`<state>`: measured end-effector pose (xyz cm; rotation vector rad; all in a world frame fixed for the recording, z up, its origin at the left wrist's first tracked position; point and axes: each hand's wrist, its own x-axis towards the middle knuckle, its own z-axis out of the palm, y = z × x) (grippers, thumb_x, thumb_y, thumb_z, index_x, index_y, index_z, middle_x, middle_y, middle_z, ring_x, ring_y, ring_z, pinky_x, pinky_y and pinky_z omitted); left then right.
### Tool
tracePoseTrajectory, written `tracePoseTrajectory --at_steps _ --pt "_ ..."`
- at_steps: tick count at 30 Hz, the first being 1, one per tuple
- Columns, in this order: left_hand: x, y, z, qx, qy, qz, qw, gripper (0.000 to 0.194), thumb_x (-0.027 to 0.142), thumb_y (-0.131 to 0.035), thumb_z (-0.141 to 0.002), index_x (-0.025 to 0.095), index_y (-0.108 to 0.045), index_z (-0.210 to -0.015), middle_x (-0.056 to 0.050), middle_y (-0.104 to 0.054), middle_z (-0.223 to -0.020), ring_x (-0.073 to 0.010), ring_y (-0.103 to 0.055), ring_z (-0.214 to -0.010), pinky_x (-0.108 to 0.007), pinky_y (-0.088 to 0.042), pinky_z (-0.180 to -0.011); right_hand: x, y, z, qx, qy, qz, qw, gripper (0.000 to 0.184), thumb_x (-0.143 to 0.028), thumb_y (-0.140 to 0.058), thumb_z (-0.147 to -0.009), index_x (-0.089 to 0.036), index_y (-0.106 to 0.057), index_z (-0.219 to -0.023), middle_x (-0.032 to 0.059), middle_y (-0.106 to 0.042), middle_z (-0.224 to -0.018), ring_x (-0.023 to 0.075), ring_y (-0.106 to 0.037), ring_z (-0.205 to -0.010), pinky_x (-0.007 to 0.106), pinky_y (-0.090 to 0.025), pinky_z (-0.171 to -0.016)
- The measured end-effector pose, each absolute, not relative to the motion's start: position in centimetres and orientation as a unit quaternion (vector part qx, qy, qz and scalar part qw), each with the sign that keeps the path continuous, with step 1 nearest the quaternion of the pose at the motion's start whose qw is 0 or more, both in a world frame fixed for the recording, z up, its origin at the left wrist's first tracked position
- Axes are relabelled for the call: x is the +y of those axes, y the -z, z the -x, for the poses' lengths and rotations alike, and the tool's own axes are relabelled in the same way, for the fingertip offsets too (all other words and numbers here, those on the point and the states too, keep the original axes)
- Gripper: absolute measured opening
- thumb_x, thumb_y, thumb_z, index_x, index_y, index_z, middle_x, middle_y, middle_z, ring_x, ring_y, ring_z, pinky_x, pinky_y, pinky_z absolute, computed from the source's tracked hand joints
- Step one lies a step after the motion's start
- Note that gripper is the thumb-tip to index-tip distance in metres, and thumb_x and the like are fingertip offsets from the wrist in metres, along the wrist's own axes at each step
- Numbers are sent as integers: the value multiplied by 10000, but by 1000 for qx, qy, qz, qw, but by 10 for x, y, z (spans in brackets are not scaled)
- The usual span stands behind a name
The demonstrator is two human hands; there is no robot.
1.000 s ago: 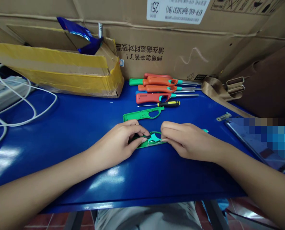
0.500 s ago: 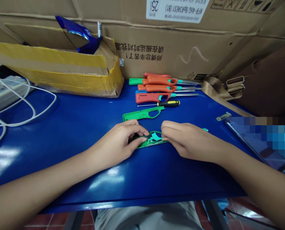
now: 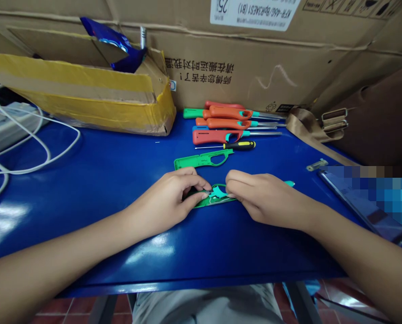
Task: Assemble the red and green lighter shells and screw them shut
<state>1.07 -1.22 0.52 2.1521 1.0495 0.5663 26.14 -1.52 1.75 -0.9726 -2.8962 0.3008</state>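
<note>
An opened green gas lighter (image 3: 203, 204) lies on the blue table in front of me, its inner parts facing up. Inside it shows a turquoise trigger (image 3: 218, 192), with a thin white wire beside it. My left hand (image 3: 183, 193) pinches the lighter left of the trigger, thumb and forefinger closed around a small dark part. On the other side, my right hand (image 3: 255, 191) has its fingers closed on the lighter at the trigger's right end; its fingertips partly hide what they grip. A turquoise tip (image 3: 290, 183) sticks out beyond the right hand. The loose green half shell (image 3: 201, 161) rests just behind.
Several lighters (image 3: 217, 136) with red, orange and green handles lie at the back, beside a black-and-yellow screwdriver (image 3: 239, 146). A taped cardboard box (image 3: 119, 117) and white cables (image 3: 47, 153) are at left. At right are a strap (image 3: 302, 126), small clear piece (image 3: 317, 165) and phone (image 3: 363, 207).
The view has shifted slightly. Both hands keep nearly the same grip on the lighter, with the left fingertips a touch closer over the dark part.
</note>
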Motion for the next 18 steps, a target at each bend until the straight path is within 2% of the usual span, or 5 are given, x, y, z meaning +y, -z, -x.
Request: tracePoseTrajectory --at_steps 5,11,18 --pt "-11 -7 -10 408 -218 -819 339 105 167 -660 -916 191 -727 -993 12 -673 -866 -111 -565 -700 -245 -432 -643 -15 -19 -260 -950 -74 302 12 227 6 -442 -880 -203 -520 -919 18 -549 -967 147 -459 -685 302 -266 -557" --pt "-10 -6 -9 411 -223 -812 350 96 197 -696 -904 196 -736 -991 19 -691 -868 -101 -577 -693 -232 -437 -630 -15 -17 -264 -943 -109 311 52 160 -139 -432 -1009 -202 -563 -942 18 -570 -976 147 -526 -758 293 -344 -619" --pt "-11 -7 -11 407 -225 -818 338 111 179 -699 -901 192 -739 -1005 17 -690 -872 -92 -561 -672 -222 -428 -613 -14 -14 -265 -938 -110 320 82 159 -184 -438 -1028 -203 -575 -948 16 -568 -952 144 -538 -750 288 -372 -630"
